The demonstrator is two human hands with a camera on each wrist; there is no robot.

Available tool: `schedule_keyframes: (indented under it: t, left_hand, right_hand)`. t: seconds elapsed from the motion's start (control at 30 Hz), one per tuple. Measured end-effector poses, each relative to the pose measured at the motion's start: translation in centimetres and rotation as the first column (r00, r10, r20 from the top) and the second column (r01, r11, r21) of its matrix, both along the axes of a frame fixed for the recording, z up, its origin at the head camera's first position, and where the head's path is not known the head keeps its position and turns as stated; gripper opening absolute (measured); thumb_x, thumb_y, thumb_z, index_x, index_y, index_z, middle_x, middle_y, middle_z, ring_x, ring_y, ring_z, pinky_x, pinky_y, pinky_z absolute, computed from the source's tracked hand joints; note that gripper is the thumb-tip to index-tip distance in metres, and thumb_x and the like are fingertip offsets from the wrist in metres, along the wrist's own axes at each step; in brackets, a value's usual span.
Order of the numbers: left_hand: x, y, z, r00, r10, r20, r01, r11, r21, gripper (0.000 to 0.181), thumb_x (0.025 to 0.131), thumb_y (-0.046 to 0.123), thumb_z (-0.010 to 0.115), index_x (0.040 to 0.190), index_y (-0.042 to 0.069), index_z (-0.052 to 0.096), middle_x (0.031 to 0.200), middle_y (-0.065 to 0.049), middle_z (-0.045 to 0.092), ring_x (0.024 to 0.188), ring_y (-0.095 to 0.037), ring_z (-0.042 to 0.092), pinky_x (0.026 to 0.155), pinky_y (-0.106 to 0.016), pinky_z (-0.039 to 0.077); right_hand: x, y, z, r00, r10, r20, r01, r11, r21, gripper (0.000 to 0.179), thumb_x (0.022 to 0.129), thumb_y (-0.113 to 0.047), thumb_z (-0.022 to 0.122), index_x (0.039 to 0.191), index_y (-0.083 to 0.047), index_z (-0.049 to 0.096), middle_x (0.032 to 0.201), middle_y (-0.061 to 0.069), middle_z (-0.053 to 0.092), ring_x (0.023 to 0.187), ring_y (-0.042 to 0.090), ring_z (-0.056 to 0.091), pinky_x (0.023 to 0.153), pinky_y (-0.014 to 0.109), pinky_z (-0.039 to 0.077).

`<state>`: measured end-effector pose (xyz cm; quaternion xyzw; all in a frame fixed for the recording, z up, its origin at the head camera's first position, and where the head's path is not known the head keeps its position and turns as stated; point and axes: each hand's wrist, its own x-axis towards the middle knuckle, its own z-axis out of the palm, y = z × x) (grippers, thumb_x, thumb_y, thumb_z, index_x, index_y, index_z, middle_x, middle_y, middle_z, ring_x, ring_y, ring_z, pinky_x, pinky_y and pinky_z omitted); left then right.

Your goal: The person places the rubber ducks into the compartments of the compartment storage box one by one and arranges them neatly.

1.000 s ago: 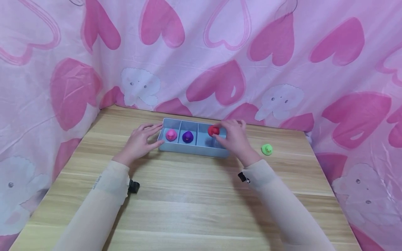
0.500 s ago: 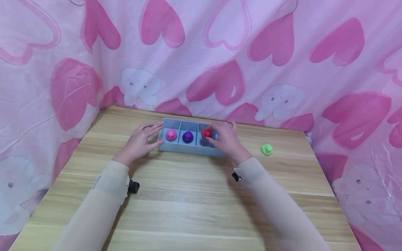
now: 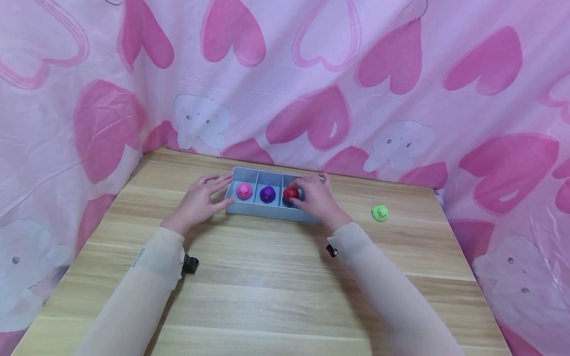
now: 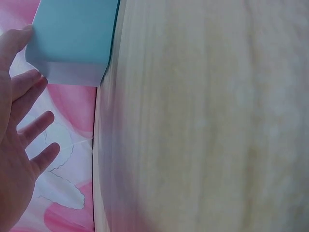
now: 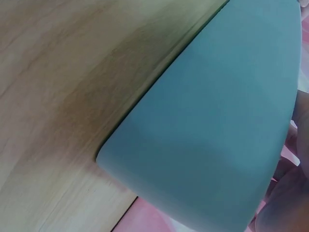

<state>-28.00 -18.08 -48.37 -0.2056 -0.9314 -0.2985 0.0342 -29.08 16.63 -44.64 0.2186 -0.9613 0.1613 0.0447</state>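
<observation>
A grey-blue divided box point(image 3: 271, 212) stands near the table's back edge. My left hand point(image 3: 198, 201) rests at its left end, with fingers spread and fairly straight; in the left wrist view, the thumb point(image 4: 17, 41) and nearest fingers touch the box corner. A pink toy duck point(image 3: 244, 191) sits in the leftmost compartment and a purple toy duck point(image 3: 267, 194) in the second. My right hand point(image 3: 317, 199) reaches over the box and pinches a red toy duck point(image 3: 291, 193) down inside the third compartment. In the right wrist view, the box wall point(image 5: 207, 116) hides the red duck and fingertips.
A green toy duck point(image 3: 380, 213) stands on the wooden table point(image 3: 267, 287), right of the box. Pink heart-patterned curtain point(image 3: 307, 118) hangs close behind the table and along both sides. Small dark wrist cameras sit under both sleeves.
My right hand has moved left and down with the red duck, from over the divider into the third compartment. My left hand keeps its place at the box's end.
</observation>
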Motion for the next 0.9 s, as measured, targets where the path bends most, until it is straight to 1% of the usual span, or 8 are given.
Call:
schedule_keyframes:
  t: [0.2, 0.4, 0.6, 0.73, 0.9]
  left_hand:
    - [0.1, 0.1, 0.0, 1.0, 0.002, -0.007, -0.002, 1.0, 0.005, 0.071, 0.096, 0.047, 0.071, 0.156, 0.018, 0.048, 0.16, -0.009, 0.048, 0.15, -0.039, 0.034, 0.119, -0.071, 0.025]
    - [0.1, 0.1, 0.0, 1.0, 0.001, -0.012, -0.001, 1.0, 0.006, 0.071, 0.096, 0.047, 0.071, 0.156, 0.017, 0.048, 0.161, -0.01, 0.048, 0.15, -0.038, 0.034, 0.119, -0.071, 0.025]
    - [0.0, 0.1, 0.0, 1.0, -0.005, -0.021, 0.005, 1.0, 0.009, 0.071, 0.096, 0.046, 0.071, 0.155, 0.016, 0.049, 0.16, -0.009, 0.048, 0.15, -0.038, 0.034, 0.12, -0.07, 0.024]
    - [0.1, 0.0, -0.2, 1.0, -0.005, -0.017, 0.006, 1.0, 0.014, 0.071, 0.096, 0.047, 0.071, 0.155, 0.017, 0.049, 0.161, -0.008, 0.048, 0.15, -0.038, 0.034, 0.12, -0.07, 0.024]
    - [0.2, 0.1, 0.0, 1.0, -0.002, -0.023, 0.003, 1.0, 0.014, 0.07, 0.095, 0.046, 0.072, 0.155, 0.017, 0.049, 0.16, -0.009, 0.049, 0.15, -0.038, 0.034, 0.119, -0.071, 0.025]
  right_hand:
    - [-0.2, 0.2, -0.2, 1.0, 0.004, 0.025, -0.004, 1.0, 0.021, 0.031, 0.09, -0.026, 0.082, 0.119, -0.021, 0.073, 0.117, -0.002, 0.074, 0.122, 0.022, 0.057, 0.123, 0.067, 0.008]
    - [-0.5, 0.1, -0.3, 1.0, 0.011, 0.024, -0.012, 0.998, 0.054, 0.031, 0.089, -0.026, 0.082, 0.119, -0.022, 0.072, 0.114, -0.003, 0.074, 0.121, 0.022, 0.058, 0.123, 0.067, 0.006]
    - [-0.9, -0.2, -0.2, 0.999, 0.018, 0.041, -0.022, 0.996, 0.092, 0.032, 0.089, -0.025, 0.083, 0.118, -0.02, 0.072, 0.113, -0.002, 0.074, 0.119, 0.022, 0.058, 0.122, 0.069, 0.008]
    - [-1.2, -0.5, -0.2, 0.998, 0.017, 0.06, -0.024, 0.991, 0.132, 0.031, 0.088, -0.025, 0.084, 0.117, -0.02, 0.073, 0.11, -0.003, 0.075, 0.114, 0.023, 0.06, 0.122, 0.069, 0.008]
    - [-1.3, -0.8, -0.1, 0.998, 0.006, 0.065, -0.016, 0.988, 0.154, 0.03, 0.088, -0.024, 0.084, 0.116, -0.02, 0.073, 0.108, -0.003, 0.076, 0.11, 0.022, 0.062, 0.122, 0.069, 0.009]
